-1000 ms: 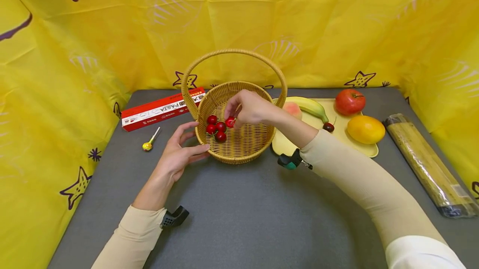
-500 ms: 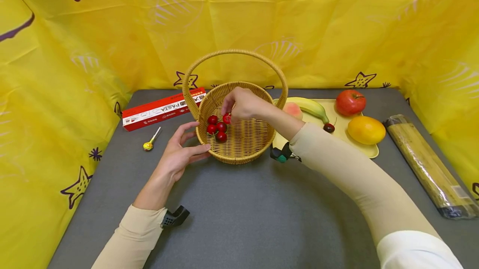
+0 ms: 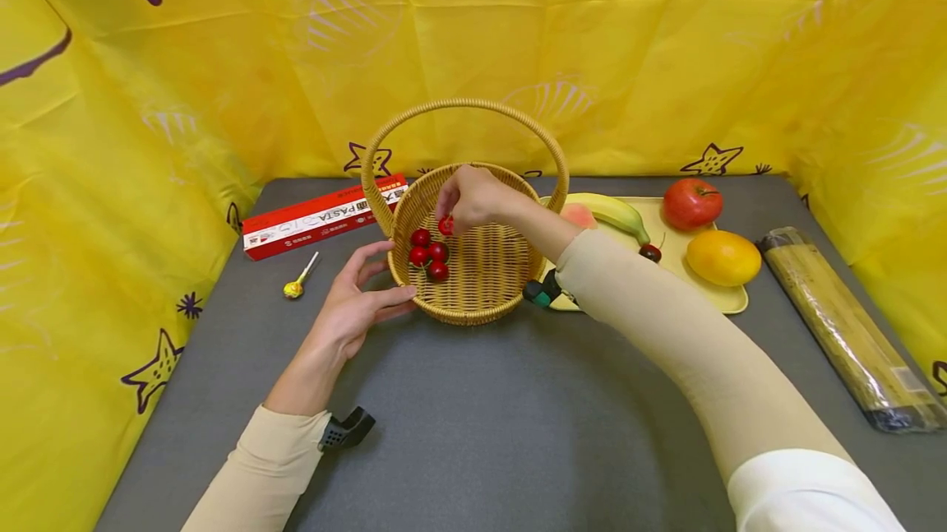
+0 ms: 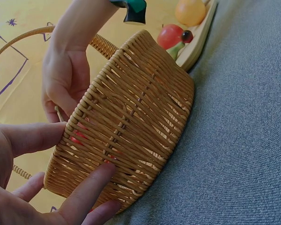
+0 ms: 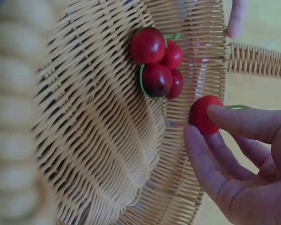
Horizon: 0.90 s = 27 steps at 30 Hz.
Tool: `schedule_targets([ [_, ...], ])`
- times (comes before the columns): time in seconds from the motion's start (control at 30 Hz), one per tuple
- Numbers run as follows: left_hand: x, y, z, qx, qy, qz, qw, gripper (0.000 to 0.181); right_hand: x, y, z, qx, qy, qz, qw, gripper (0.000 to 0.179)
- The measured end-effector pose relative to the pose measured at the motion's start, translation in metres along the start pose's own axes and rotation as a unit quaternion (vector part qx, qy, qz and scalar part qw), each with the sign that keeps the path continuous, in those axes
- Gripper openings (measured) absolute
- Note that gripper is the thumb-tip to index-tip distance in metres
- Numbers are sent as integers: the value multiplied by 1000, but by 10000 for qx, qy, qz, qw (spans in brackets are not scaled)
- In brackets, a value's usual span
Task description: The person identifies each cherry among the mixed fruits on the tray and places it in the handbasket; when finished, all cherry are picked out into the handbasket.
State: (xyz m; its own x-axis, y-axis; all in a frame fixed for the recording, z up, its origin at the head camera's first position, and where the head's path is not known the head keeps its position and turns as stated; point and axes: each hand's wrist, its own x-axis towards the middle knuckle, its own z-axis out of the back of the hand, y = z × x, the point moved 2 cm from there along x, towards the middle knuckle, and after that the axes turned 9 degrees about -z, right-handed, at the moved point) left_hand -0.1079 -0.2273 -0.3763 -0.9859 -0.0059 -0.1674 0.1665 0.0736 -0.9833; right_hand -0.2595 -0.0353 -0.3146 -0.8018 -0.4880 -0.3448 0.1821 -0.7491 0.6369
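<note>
A wicker basket with a tall handle stands at the table's middle. My left hand rests on its left side; in the left wrist view, spread, fairly straight fingers touch the rim and outer wall. Inside the basket, my right hand pinches a red cherry between thumb and fingers, near the far left wall. Its green stem shows in the right wrist view. Several other red cherries, some with green stems, lie together at the basket's left, just short of the held one.
A cream tray at right holds a banana, a peach, an apple, a mango and a dark cherry. Beyond it lies a wrapped bamboo roll. A pasta box and lollipop lie left.
My right hand, with the cherry pinched in it, has moved slightly left and farther back inside the basket. The left hand has stayed on the basket.
</note>
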Motion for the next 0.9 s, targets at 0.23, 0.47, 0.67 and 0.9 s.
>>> schedule_targets([
  [0.23, 0, 0, 0, 0, -24, 11, 10000, 79, 8, 3, 0, -76, 100, -240, 9996, 26],
  [0.47, -1, 0, 0, 21, -11, 20, 10000, 79, 15, 1, -2, -65, 275, -382, 9989, 28],
  [0.67, 0, 0, 1, 32, -21, 21, 10000, 79, 19, 3, -3, -277, 311, -396, 9983, 27],
  [0.9, -1, 0, 0, 6, -3, 29, 10000, 80, 23, 8, -4, -563, 301, -409, 9971, 27],
])
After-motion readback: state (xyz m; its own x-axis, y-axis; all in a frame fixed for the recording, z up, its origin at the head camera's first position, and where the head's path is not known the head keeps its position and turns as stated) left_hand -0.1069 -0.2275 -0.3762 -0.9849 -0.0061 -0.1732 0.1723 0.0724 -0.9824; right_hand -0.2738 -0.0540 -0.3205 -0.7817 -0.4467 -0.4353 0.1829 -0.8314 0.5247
